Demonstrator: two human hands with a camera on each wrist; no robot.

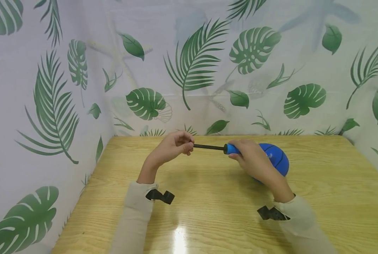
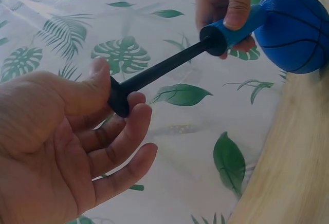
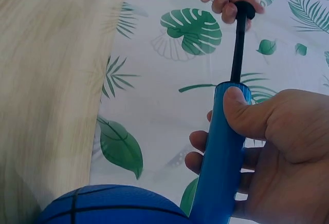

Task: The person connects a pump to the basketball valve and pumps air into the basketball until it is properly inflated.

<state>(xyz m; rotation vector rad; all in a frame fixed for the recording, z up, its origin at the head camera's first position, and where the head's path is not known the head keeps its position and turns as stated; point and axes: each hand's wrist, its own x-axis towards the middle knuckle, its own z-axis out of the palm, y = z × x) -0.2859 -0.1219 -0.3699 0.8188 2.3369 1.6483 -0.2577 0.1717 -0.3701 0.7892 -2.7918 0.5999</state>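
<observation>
A hand air pump (image 3: 220, 157) with a blue barrel has its black rod (image 1: 208, 146) drawn out. My right hand (image 1: 254, 158) grips the barrel, thumb near its black-rimmed end. At the rod's far end, my left hand (image 1: 173, 146) pinches the black handle (image 2: 119, 98) between thumb and fingers. The left wrist view shows the other left fingers loosely bent. A blue ball (image 1: 280, 162) with black lines lies beside and partly behind my right hand. Whether the pump's hidden end joins the ball cannot be seen.
The wooden table (image 1: 205, 204) stretches under both forearms. A white cloth with green leaf prints (image 1: 201, 67) hangs behind it and along the left side. Each wrist wears a small black mount (image 1: 160, 196) over a beige sleeve (image 1: 133, 215).
</observation>
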